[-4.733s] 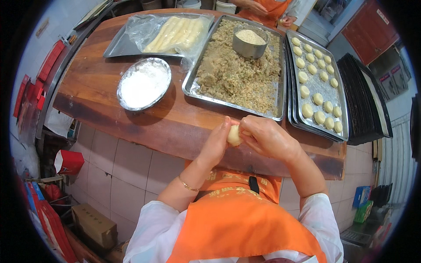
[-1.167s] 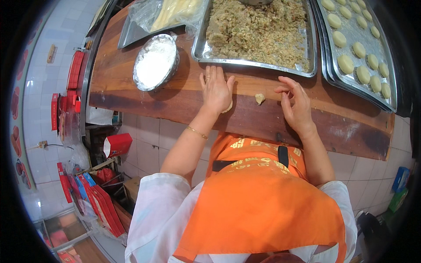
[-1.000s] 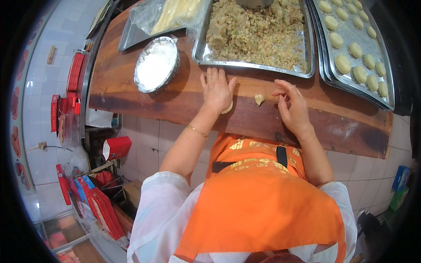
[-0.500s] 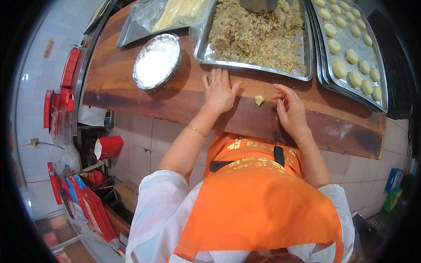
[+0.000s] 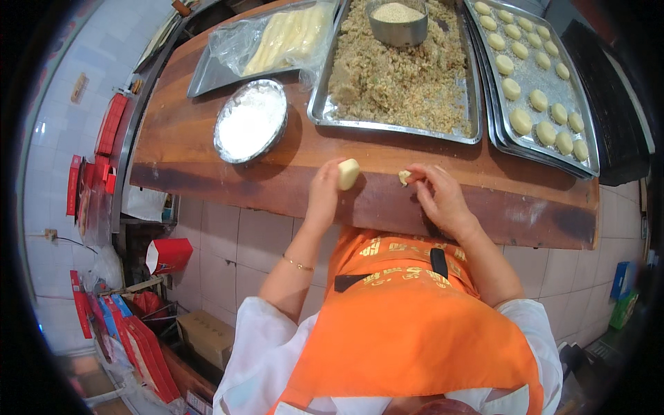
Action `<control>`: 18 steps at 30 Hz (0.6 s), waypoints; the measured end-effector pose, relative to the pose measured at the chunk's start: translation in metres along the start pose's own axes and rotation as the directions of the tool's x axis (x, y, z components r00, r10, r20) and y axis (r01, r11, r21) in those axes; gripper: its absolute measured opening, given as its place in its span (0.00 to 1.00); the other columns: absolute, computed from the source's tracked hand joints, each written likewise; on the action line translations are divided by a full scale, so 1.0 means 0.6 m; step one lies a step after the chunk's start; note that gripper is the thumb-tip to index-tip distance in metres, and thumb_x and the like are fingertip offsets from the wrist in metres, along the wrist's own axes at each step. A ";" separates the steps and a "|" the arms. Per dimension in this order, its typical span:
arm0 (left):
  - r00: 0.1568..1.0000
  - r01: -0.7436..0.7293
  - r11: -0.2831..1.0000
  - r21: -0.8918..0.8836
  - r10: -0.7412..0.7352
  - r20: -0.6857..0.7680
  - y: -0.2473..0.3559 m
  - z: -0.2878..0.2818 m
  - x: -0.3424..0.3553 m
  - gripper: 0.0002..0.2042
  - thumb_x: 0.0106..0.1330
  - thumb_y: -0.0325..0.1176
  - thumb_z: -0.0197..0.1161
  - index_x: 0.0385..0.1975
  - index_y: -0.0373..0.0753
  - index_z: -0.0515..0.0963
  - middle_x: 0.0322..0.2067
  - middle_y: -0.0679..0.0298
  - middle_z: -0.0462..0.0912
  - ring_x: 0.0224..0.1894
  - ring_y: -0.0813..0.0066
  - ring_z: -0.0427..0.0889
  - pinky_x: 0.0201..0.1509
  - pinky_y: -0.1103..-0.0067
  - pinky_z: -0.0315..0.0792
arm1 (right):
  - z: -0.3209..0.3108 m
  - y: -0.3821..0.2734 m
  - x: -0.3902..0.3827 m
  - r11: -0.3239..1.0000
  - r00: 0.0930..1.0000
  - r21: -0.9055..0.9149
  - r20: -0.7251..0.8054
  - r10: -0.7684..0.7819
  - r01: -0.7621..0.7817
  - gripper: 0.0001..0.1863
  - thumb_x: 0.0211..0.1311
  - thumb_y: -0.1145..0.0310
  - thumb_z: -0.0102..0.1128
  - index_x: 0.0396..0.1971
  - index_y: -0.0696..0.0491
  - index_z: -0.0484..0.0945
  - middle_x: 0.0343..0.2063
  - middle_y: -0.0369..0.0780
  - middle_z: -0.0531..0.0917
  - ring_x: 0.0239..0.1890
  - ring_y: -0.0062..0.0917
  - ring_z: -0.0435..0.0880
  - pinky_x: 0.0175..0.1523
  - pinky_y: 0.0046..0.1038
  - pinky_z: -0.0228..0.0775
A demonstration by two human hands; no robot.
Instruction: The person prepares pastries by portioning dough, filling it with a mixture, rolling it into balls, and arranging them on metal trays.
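Observation:
My left hand (image 5: 328,187) is closed round a pale, rounded, flattened dough piece (image 5: 348,173) held up near the front edge of the wooden table (image 5: 173,117). To its right, my right hand (image 5: 436,196) has its fingertips on a small dough scrap (image 5: 404,178); whether it is pinched or only touched is hard to tell. Beyond them sits a metal tray (image 5: 398,131) of crumbly brown mixture with a metal container (image 5: 398,33) of pale grains in it. A bowl (image 5: 250,120) of white powder stands to the left of this tray.
At back left lies a tray (image 5: 204,79) with plastic-wrapped dough strips (image 5: 280,41). Stacked trays on the right carry several dough rounds (image 5: 521,122), with black trays (image 5: 612,111) beyond. Red boxes (image 5: 168,256) and a cardboard box (image 5: 206,337) are at lower left.
My left hand, earlier flat on the table, has come back toward me and now holds up the dough piece. My right hand's fingertips have moved onto the small scrap.

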State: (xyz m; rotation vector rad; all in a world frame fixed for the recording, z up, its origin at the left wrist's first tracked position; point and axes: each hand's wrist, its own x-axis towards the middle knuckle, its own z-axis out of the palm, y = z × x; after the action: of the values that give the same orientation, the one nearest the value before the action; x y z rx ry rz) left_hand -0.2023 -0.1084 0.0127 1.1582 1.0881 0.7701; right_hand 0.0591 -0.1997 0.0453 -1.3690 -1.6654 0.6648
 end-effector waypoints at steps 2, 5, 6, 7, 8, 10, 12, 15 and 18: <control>0.985 0.158 0.721 -0.674 -0.068 0.158 0.022 0.036 -0.012 0.25 0.81 0.48 0.36 0.59 0.30 0.65 0.58 0.44 0.73 0.60 0.49 0.77 0.63 0.57 0.76 | 0.017 -0.015 0.018 1.000 1.000 -0.001 -0.009 -0.028 0.028 0.22 0.59 0.79 0.60 0.55 0.56 0.74 0.43 0.46 0.83 0.45 0.38 0.82 0.50 0.35 0.76; 0.946 0.245 0.637 -0.731 0.009 0.325 0.039 0.080 -0.025 0.22 0.80 0.45 0.45 0.61 0.32 0.65 0.58 0.47 0.75 0.60 0.53 0.77 0.64 0.64 0.75 | 0.030 -0.039 0.044 0.992 0.992 -0.042 0.035 -0.120 0.121 0.35 0.55 0.74 0.68 0.65 0.55 0.66 0.58 0.50 0.75 0.60 0.44 0.74 0.63 0.39 0.69; 0.954 0.198 0.707 -0.679 0.020 0.300 0.039 0.092 -0.026 0.21 0.78 0.42 0.48 0.61 0.32 0.66 0.57 0.50 0.76 0.60 0.56 0.77 0.63 0.65 0.75 | 0.035 -0.046 0.051 0.985 0.986 -0.053 0.042 -0.162 0.164 0.39 0.54 0.73 0.69 0.67 0.55 0.64 0.61 0.50 0.72 0.63 0.44 0.72 0.65 0.40 0.68; 0.963 0.148 0.768 -0.623 0.032 0.268 0.036 0.103 -0.029 0.20 0.77 0.40 0.52 0.61 0.33 0.66 0.56 0.52 0.76 0.59 0.60 0.78 0.62 0.67 0.76 | 0.037 -0.048 0.054 0.976 0.977 -0.059 0.059 -0.204 0.207 0.43 0.53 0.72 0.71 0.70 0.55 0.61 0.64 0.50 0.70 0.66 0.45 0.70 0.67 0.40 0.67; 0.971 0.097 0.822 -0.561 0.047 0.236 0.038 0.114 -0.030 0.20 0.76 0.37 0.55 0.61 0.33 0.67 0.56 0.54 0.77 0.58 0.63 0.79 0.62 0.69 0.76 | 0.035 -0.045 0.053 0.976 0.976 -0.052 0.070 -0.207 0.211 0.43 0.53 0.72 0.71 0.70 0.55 0.61 0.64 0.50 0.70 0.66 0.45 0.70 0.68 0.40 0.66; 0.965 0.115 0.794 -0.597 0.054 0.258 0.049 0.126 -0.030 0.19 0.72 0.31 0.60 0.59 0.34 0.68 0.53 0.59 0.79 0.54 0.71 0.81 0.58 0.73 0.78 | 0.035 -0.040 0.053 0.976 0.973 -0.031 0.094 -0.212 0.216 0.45 0.52 0.72 0.73 0.70 0.54 0.60 0.64 0.50 0.69 0.66 0.45 0.69 0.68 0.40 0.66; 0.948 0.133 0.808 -0.575 0.066 0.311 0.060 0.131 -0.028 0.18 0.73 0.33 0.59 0.59 0.34 0.69 0.52 0.59 0.79 0.53 0.70 0.81 0.57 0.73 0.78 | 0.020 -0.047 0.049 0.982 0.992 0.175 0.090 -0.094 0.077 0.45 0.51 0.72 0.74 0.70 0.54 0.61 0.64 0.49 0.70 0.66 0.45 0.69 0.69 0.40 0.65; 0.925 0.256 0.742 -0.619 -0.003 0.379 0.078 0.130 -0.029 0.17 0.74 0.33 0.58 0.58 0.34 0.69 0.51 0.58 0.80 0.52 0.70 0.82 0.56 0.74 0.79 | 0.015 -0.057 0.048 0.960 0.996 0.280 0.087 -0.032 0.006 0.44 0.49 0.71 0.76 0.68 0.54 0.64 0.63 0.48 0.72 0.65 0.43 0.71 0.69 0.40 0.63; 0.935 0.203 0.792 -0.575 0.018 0.355 0.061 0.140 -0.021 0.18 0.76 0.37 0.56 0.58 0.33 0.69 0.52 0.58 0.80 0.53 0.67 0.81 0.58 0.71 0.78 | 0.019 -0.037 0.048 0.985 0.990 0.123 0.066 -0.128 0.119 0.44 0.48 0.69 0.77 0.67 0.54 0.66 0.63 0.46 0.74 0.65 0.41 0.72 0.69 0.40 0.63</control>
State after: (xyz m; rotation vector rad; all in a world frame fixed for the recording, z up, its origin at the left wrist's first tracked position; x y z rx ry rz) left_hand -0.1252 -0.1376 0.0542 0.6402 0.5278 0.7274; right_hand 0.0374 -0.1766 0.0660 -1.1595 -1.7252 0.7375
